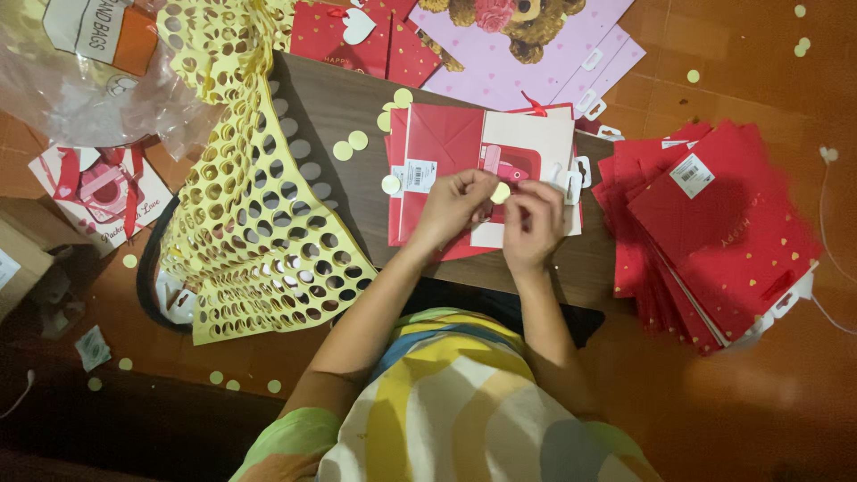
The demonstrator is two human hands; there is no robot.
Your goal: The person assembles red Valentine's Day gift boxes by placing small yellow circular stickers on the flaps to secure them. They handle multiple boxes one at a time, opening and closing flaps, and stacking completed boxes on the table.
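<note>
Here, pinched between both hands: a small round yellow sticker [501,192], held right over the flat red-and-white gift bag [486,170] on the dark desk [339,125]. Left hand [457,203] and right hand [533,219] nearly touching, each grip closed on the sticker's edge, left from the left side, right from the right. Bag directly under the fingers, long axis running left to right, both hands equally near. Punched yellow sticker sheet [254,223] well apart to the left; stack of red bags [714,232] off to the right.
</note>
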